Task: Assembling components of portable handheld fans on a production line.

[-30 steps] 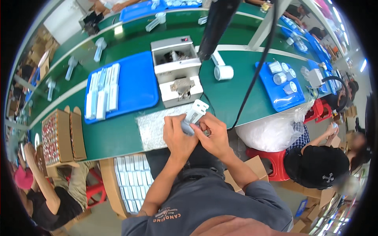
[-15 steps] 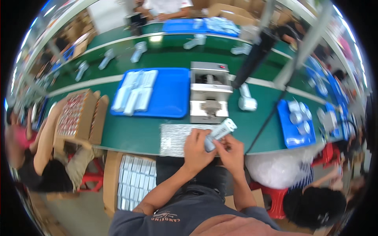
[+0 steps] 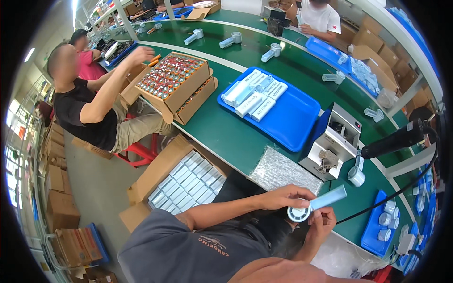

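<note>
A small handheld fan (image 3: 329, 197) with a light blue handle and a round white-rimmed head is held in front of my body, past the table's near edge. My left hand (image 3: 290, 195) closes its fingers around the fan by the round head. Fingers of my right hand (image 3: 322, 226) pinch at the joint of head and handle from below. The handle points up and to the right. Just beyond my hands lies a silvery bubble-wrap sheet (image 3: 285, 170). A grey metal machine (image 3: 332, 141) stands behind the sheet, with another fan (image 3: 356, 176) to its right.
A blue tray (image 3: 295, 122) holds several light blue packs (image 3: 255, 94). Left stands a carton of red-topped cylinders (image 3: 172, 78), beside a seated co-worker (image 3: 89, 104). An open carton of packs (image 3: 186, 181) sits below the table edge. A black tool (image 3: 394, 140) hangs at right.
The view has swung left, bringing the co-worker and carton further in. The fan in my hands has turned, so its round head now shows.
</note>
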### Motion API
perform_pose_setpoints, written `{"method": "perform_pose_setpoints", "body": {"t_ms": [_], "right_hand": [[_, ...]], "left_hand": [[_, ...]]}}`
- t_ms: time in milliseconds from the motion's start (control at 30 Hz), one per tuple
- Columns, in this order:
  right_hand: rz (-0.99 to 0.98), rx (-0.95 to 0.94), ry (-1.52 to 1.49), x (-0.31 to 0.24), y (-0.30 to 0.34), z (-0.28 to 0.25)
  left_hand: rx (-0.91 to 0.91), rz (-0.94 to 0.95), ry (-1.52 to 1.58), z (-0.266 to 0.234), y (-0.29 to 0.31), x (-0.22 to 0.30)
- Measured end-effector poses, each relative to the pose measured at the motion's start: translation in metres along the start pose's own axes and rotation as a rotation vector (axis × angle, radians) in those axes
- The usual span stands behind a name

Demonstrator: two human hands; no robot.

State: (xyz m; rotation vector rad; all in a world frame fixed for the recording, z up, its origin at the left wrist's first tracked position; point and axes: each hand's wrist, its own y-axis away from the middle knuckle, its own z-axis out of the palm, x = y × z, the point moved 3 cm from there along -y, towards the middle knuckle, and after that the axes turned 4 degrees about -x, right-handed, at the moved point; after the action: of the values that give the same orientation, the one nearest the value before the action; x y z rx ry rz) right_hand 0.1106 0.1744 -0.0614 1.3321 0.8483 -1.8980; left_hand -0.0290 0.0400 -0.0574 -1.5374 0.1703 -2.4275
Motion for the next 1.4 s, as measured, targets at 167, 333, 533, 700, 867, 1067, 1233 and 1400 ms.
{"method": "perform_pose_setpoints", "body": {"t_ms": [167,333,533,700,867,1067,1233,1400], "right_hand": [[-0.1,0.178,0.1,-0.042,0.024,0.028],[0.188,-0.086,0.088,-0.047,0.031,-0.018],[0.093,0.098,0.074,-0.068,0.025,-0.07],[0.004,0.202,0.203,-0.091,-0.017,-0.16],[-0.036,0.227,0.394,-0.082,-0.092,-0.166],[-0.103,0.125,0.552,-0.051,-0.142,-0.121],[-0.105,0.096,0.633,-0.054,-0.143,-0.11],[-0.196,0.152,0.737,-0.044,-0.134,-0.139]], "left_hand": [[-0.107,-0.135,0.07,0.005,0.004,-0.005],[-0.069,-0.134,0.096,0.027,0.008,-0.007],[-0.003,-0.172,0.246,0.065,-0.021,-0.031],[-0.018,-0.141,0.064,0.047,-0.007,0.003],[0.423,0.152,-0.898,-0.041,-0.004,0.082],[0.742,0.116,-1.752,-0.16,-0.017,0.152],[0.814,-0.109,-2.255,-0.247,-0.045,0.172],[0.689,-0.479,-2.236,-0.298,-0.081,0.158]]}}
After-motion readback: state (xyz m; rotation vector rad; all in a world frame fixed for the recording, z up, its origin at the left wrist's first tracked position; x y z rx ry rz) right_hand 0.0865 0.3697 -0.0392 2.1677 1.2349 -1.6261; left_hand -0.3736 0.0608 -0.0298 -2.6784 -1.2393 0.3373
